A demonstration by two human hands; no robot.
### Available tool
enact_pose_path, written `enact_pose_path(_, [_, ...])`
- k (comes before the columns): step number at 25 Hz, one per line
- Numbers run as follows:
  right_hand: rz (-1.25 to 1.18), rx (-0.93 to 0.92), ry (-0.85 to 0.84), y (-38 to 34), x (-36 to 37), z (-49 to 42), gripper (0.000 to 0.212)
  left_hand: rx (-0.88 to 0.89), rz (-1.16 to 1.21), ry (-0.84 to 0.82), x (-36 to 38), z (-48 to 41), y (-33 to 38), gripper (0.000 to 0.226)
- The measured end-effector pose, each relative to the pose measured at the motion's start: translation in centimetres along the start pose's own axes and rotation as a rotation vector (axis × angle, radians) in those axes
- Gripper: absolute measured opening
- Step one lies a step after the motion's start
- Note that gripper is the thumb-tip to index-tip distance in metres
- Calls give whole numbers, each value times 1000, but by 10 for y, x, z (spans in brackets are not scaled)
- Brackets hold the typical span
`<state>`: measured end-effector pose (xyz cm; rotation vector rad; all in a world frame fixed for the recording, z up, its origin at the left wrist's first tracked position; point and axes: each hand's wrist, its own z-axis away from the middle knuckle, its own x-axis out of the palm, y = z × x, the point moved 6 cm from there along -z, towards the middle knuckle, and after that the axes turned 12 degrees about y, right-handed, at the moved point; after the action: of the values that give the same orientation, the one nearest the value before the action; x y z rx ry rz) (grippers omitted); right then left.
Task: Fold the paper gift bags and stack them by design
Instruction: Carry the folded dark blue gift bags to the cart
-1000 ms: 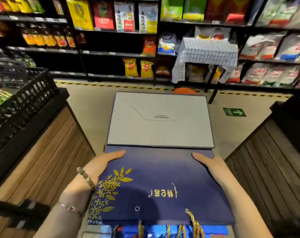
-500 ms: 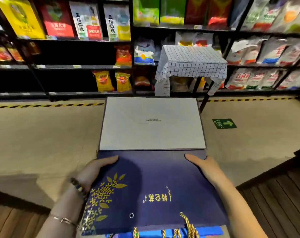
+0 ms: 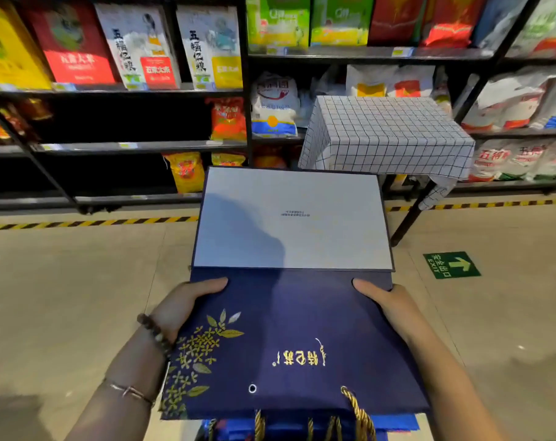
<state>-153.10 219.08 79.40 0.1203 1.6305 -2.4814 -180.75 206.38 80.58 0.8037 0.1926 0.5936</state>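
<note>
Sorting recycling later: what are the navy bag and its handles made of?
Navy bag: stiff matte paper or card, judging by its flat panels and crisp fold; gold print looks metallic foil. Handles: twisted gold cord, fibre unclear.

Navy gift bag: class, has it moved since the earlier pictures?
Yes. The navy gift bag has been carried forward towards the checked-cloth table. Its far edge now reaches the cloth's hem; earlier a gap showed between them.

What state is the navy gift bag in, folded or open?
Partly folded: the navy gift bag is collapsed flat, but its grey base panel sticks out unfolded.
</note>
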Motion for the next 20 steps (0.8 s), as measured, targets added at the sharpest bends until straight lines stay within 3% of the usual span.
enact_pose_path(4, [-25,55,95,-35,33,-93,22,15,-52,-45,23,-101,77,23])
enact_pose_path(8, [-18,67,216,-78,76,-196,7,24,-73,-133,50,-222,167,31])
enact_pose_path(14, [-33,144,343,-137,111,-288,15,-34,-123,-178,85,-331,272,21])
enact_pose_path(20, [-68,133,400,-167,124,-335,22,-15,-157,-211,109,-385,325,12])
